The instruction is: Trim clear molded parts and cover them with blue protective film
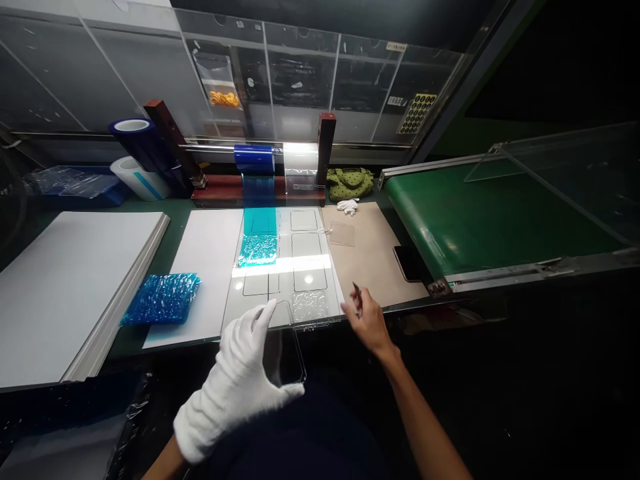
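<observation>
My left hand (237, 373), in a white glove, grips a clear rectangular panel (283, 347) by its edges above the near edge of the bench. My right hand (365, 319) is bare and pinches a small dark tool (356, 290), tip pointing away, beside the panel. Just beyond both hands lies a glossy template sheet (280, 267) marked with rounded rectangles. A crinkled clear film piece (310, 308) sits on its near end and a crinkled blue film piece (258, 250) further back.
A blue film wad (161, 298) lies on a white board (207, 263). White sheets (65, 287) are stacked at left. A brown mat (373, 257) holds a clear panel (342, 233) and a phone (407, 263). Film rolls (254, 159) hang behind. A green conveyor (480, 223) runs right.
</observation>
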Tool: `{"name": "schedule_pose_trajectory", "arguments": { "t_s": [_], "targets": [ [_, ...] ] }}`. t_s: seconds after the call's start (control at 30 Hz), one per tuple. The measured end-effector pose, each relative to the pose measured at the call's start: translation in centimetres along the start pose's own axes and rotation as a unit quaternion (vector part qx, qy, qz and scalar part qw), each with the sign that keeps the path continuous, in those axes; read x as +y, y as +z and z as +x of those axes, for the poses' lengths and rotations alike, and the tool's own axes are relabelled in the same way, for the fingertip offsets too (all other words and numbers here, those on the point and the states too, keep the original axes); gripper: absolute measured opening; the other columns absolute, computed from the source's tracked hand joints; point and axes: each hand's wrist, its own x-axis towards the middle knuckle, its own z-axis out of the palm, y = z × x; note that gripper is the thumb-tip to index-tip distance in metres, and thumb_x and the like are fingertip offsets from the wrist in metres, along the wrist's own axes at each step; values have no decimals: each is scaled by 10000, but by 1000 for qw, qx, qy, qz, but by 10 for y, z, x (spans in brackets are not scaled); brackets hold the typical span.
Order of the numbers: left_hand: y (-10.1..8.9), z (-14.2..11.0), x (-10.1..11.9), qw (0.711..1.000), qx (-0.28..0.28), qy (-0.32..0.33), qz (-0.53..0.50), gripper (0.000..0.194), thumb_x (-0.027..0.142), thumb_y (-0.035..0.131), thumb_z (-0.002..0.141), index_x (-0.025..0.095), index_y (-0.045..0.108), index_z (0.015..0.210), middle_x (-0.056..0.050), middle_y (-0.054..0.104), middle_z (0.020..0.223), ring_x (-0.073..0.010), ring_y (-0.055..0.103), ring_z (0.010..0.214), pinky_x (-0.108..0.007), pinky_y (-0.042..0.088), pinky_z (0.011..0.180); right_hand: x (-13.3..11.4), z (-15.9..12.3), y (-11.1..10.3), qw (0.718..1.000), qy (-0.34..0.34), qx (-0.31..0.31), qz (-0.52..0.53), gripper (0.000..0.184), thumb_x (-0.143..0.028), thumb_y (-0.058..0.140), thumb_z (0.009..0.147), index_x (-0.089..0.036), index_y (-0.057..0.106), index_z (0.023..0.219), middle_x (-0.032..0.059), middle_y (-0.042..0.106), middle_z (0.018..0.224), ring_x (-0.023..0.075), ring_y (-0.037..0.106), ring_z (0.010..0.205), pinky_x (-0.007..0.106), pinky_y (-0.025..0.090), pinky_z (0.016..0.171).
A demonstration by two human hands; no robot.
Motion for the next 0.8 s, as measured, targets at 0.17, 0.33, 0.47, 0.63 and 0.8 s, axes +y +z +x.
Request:
{"name": "schedule_pose_trajectory", "arguments": {
  "t_s": [0.17,0.33,0.47,0.63,0.8],
  "targets": [
    [15,1,-20,811,-156,-164,-540,920,673,589,688,213,282,1423,-138,322,1450,-349,281,1327,-529,234,1081,75,88,12,968,34,-49,-243,341,-28,364,825,-112,521,1116,163,582,1057,228,585,930,319,450,747],
    [41,7,-30,471,-200,-205,-834,1130,881,373,622,7,395,1339,-249,344,1408,-408,258,1311,-560,329,988,57,99,8,970,-51,-43,-233,423,-196,474,858,-102,442,1270,190,534,1239,285,507,1140,440,398,954],
    [55,18,-27,381,-183,-218,-880,1098,829,396,682,-42,341,1348,-263,407,1350,-383,348,1245,-553,337,966,-10,60,1,964,-234,-59,-113,752,-482,563,800,-149,276,1410,156,475,1356,303,441,1240,527,314,1051],
    [65,37,-17,327,-208,-187,-903,1087,844,380,665,42,295,1394,-235,351,1408,-394,300,1298,-541,268,1024,-66,26,9,919,-352,-168,-55,1074,-635,626,658,-95,149,1455,196,394,1418,333,346,1315,576,154,1115],
    [78,58,-11,325,-207,-151,-911,1077,874,304,658,108,274,1414,-217,352,1420,-375,287,1324,-514,185,1077,-62,35,22,914,-351,-193,-65,1111,-619,633,650,-69,105,1457,236,400,1393,348,352,1300,611,131,1098]
  ]
}}
